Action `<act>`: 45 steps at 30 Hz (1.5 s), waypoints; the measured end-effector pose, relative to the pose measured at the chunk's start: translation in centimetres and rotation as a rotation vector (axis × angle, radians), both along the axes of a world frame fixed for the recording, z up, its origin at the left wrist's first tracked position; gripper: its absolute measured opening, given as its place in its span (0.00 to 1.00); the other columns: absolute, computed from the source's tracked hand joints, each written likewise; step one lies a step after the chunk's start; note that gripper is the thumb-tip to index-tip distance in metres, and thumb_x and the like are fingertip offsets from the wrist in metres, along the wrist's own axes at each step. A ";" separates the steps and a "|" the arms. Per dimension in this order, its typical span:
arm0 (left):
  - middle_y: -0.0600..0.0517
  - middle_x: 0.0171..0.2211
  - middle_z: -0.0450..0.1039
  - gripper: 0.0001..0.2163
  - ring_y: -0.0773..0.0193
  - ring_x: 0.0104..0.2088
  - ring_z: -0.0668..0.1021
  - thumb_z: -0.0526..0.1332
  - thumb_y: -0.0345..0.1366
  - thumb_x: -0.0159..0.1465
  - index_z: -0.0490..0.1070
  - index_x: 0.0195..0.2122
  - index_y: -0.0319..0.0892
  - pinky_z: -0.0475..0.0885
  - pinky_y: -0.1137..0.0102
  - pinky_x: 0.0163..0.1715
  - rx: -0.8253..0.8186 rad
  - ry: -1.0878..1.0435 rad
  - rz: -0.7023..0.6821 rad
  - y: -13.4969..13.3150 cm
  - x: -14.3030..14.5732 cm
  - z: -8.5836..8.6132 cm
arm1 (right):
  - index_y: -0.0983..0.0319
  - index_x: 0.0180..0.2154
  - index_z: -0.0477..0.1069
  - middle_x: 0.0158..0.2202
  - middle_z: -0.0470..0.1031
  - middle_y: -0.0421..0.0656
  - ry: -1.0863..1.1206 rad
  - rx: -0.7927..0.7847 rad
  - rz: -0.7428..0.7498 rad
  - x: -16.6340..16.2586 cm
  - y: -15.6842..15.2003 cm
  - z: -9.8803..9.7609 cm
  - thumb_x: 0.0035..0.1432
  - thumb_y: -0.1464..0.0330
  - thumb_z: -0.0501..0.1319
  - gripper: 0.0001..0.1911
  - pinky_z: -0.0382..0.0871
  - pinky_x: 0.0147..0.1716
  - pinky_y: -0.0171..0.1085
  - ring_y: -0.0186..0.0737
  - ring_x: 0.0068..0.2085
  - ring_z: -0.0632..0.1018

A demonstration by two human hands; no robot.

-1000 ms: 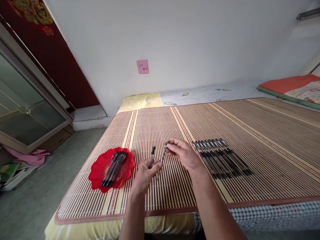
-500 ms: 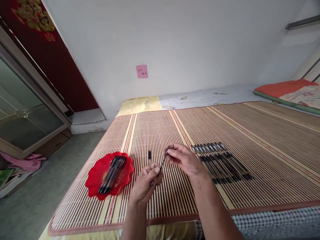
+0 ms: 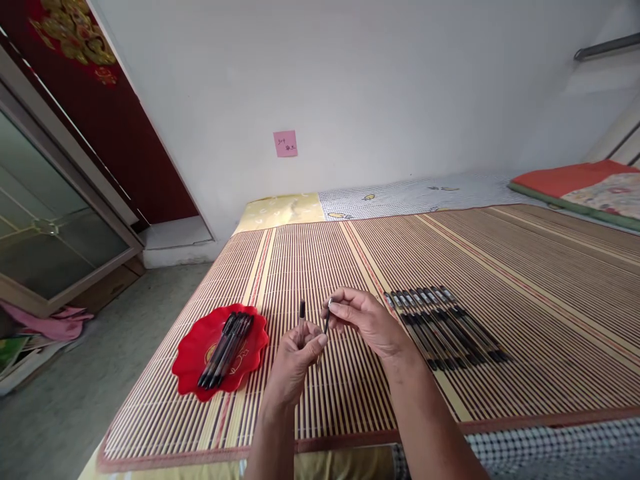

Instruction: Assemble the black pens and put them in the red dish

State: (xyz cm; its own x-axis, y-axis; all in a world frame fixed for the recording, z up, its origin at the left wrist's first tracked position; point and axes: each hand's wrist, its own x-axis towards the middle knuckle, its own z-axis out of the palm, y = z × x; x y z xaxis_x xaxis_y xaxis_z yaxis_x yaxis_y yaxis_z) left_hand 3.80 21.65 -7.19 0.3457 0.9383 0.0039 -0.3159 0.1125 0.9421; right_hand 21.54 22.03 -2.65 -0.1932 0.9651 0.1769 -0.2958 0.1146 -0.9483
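My left hand (image 3: 297, 363) is closed on a clear pen barrel (image 3: 302, 311) whose black end stands up above the fingers. Just to the right of it, my right hand (image 3: 357, 317) pinches the upper end of a thin dark pen part (image 3: 327, 321), possibly a refill. That part's lower end reaches down to my left thumb, and I cannot tell whether it touches. Several black pens (image 3: 225, 353) lie bunched in a red scalloped dish (image 3: 186, 357) on the left. To the right, several pens (image 3: 453, 337) lie side by side, with a row of short pieces (image 3: 420, 297) beyond their upper ends.
Everything rests on a striped bamboo mat (image 3: 345, 393) over a bed. A folded orange and floral quilt (image 3: 575, 179) lies at the far right. Behind stands a white wall with a pink note (image 3: 285, 143). A glass-paned door (image 3: 50, 213) is at the left.
The thin dark part has turned from a slant to nearly upright between my hands. My right hand has shifted slightly left. The dish and pen rows stay put.
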 end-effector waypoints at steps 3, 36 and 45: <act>0.60 0.23 0.53 0.15 0.72 0.23 0.55 0.69 0.46 0.63 0.69 0.32 0.40 0.53 0.73 0.24 0.037 0.015 -0.041 0.0 0.0 0.0 | 0.61 0.36 0.77 0.31 0.78 0.39 -0.012 0.010 -0.066 0.0 0.2 -0.2 0.57 0.60 0.71 0.11 0.71 0.31 0.33 0.32 0.29 0.77; 0.59 0.22 0.50 0.18 0.68 0.24 0.53 0.56 0.49 0.72 0.79 0.42 0.39 0.48 0.68 0.26 0.181 0.138 -0.133 -0.5 -0.4 0.8 | 0.59 0.34 0.76 0.34 0.78 0.41 0.303 0.154 -0.620 2.4 -0.4 2.1 0.56 0.62 0.71 0.09 0.75 0.36 0.38 0.35 0.32 0.76; 0.58 0.23 0.49 0.18 0.67 0.25 0.53 0.59 0.50 0.70 0.81 0.42 0.40 0.49 0.69 0.26 0.171 0.168 -0.113 -0.5 -0.5 0.8 | 0.58 0.35 0.76 0.35 0.78 0.41 0.230 0.176 -0.643 2.5 -0.9 2.4 0.58 0.63 0.70 0.07 0.74 0.35 0.37 0.34 0.33 0.76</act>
